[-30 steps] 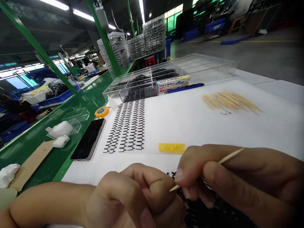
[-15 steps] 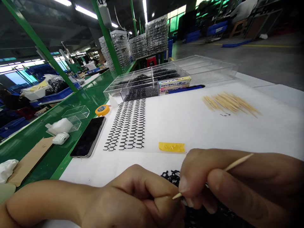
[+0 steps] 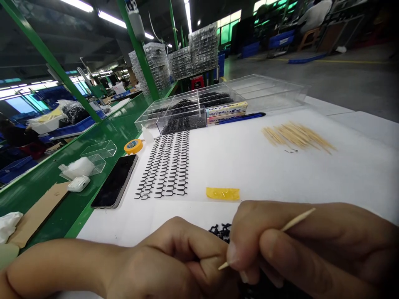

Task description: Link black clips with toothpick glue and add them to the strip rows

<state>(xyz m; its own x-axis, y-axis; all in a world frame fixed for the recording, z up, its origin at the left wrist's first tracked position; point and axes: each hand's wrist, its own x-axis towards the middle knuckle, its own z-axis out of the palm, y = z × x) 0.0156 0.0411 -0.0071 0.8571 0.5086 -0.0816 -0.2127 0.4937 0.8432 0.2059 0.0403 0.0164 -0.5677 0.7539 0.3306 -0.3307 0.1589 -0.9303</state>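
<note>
My right hand (image 3: 280, 245) pinches a wooden toothpick (image 3: 298, 219) between thumb and fingers, its tip pointing down and left. That tip touches or nearly touches the fingers of my left hand (image 3: 174, 257), which is closed in a pinch. Whatever the left fingers hold is hidden. Behind and beneath the hands shows a pile of small black forked pieces (image 3: 220, 231), partly covered. Similar black Y-shaped pieces (image 3: 170, 166) lie in neat columns on the white sheet. A strip of yellow tape (image 3: 222, 193) lies just beyond my hands.
Loose toothpicks (image 3: 299, 135) lie at right. Clear compartment boxes (image 3: 182, 120), small cartons (image 3: 227, 112) and a blue pen (image 3: 241, 118) stand farther back. On the left are a phone (image 3: 115, 181), an orange tape roll (image 3: 133, 146) and a white case (image 3: 79, 183).
My right hand and the toothpick have shifted slightly left and down in view. The left hand keeps its pinch. The whole scene has moved a little with the camera.
</note>
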